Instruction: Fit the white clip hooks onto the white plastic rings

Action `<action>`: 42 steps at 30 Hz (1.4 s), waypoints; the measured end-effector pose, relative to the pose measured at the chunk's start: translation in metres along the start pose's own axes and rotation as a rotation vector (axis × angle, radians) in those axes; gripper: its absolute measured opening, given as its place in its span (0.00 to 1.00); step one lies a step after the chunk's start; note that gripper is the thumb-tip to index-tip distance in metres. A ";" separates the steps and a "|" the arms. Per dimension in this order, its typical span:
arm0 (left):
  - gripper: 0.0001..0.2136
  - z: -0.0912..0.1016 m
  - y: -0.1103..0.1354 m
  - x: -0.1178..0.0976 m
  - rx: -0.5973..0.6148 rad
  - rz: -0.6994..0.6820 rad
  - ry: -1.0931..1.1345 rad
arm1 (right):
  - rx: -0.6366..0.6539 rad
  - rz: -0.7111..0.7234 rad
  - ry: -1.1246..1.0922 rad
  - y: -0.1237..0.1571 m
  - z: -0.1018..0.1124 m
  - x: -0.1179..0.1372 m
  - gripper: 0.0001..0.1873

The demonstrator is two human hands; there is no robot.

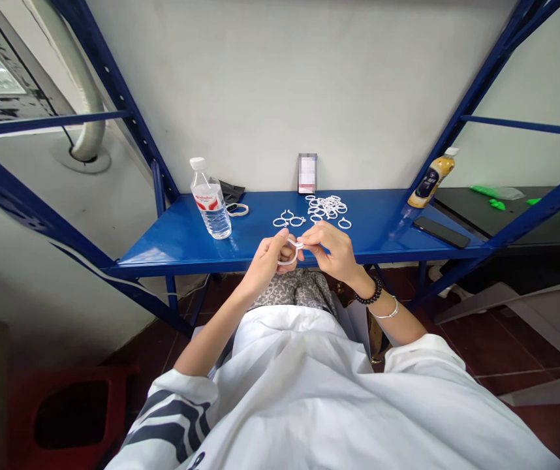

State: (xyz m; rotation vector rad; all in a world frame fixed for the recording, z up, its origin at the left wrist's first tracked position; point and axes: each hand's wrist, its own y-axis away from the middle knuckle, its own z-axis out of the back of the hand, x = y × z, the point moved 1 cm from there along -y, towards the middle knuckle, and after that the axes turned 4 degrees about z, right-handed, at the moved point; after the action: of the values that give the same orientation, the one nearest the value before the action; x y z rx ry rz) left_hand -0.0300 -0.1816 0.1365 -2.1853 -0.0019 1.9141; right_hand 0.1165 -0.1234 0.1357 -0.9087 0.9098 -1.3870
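A small white plastic ring, like a curtain ring (288,263), is held up just in front of the shelf edge. My left hand (266,260) is closed round its left side, thumb on top. The fingers of my right hand (333,249) pinch its upper right, where a small white part shows; its details are too small to make out. Beyond my hands, a heap of similar white rings (327,207) lies on the blue shelf (255,248). To the left of the heap are a few more rings (297,222), each with a small eyelet.
A water bottle (211,205) stands at the left, beside a black pouch (231,192) and a pale loop (239,209). A phone (307,173) leans on the wall. On the right are a yellow drink bottle (431,177) and a dark phone (440,232). Blue posts flank the shelf.
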 end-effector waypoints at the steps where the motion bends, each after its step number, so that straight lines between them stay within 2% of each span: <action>1: 0.28 0.000 0.000 0.000 0.000 0.001 0.000 | 0.001 -0.005 0.003 0.000 0.000 0.000 0.07; 9: 0.29 -0.001 0.001 -0.002 -0.003 0.008 0.003 | 0.025 -0.029 0.033 0.002 0.000 -0.002 0.07; 15: 0.30 -0.001 0.001 -0.003 0.004 0.009 -0.007 | 0.012 0.004 0.024 0.001 0.000 -0.001 0.08; 20: 0.30 -0.002 0.000 -0.003 -0.005 0.007 -0.020 | 0.036 -0.045 0.020 0.003 0.000 -0.002 0.09; 27: 0.30 0.002 -0.001 -0.002 -0.013 0.000 -0.024 | 0.008 -0.022 0.034 0.002 0.000 -0.001 0.06; 33: 0.30 0.003 -0.001 -0.003 -0.091 -0.046 -0.066 | 0.064 -0.208 -0.063 -0.003 0.003 0.000 0.09; 36: 0.29 0.001 0.000 -0.002 -0.071 -0.088 -0.092 | 0.073 -0.289 -0.138 -0.005 0.004 0.001 0.11; 42: 0.21 0.000 0.000 0.003 -0.035 -0.263 -0.259 | -0.025 -0.408 -0.194 -0.007 0.004 0.000 0.08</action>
State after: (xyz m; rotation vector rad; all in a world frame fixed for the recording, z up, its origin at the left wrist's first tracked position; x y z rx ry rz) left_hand -0.0298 -0.1814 0.1335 -1.8336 -0.3516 2.0357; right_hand 0.1178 -0.1233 0.1437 -1.2750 0.6153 -1.5978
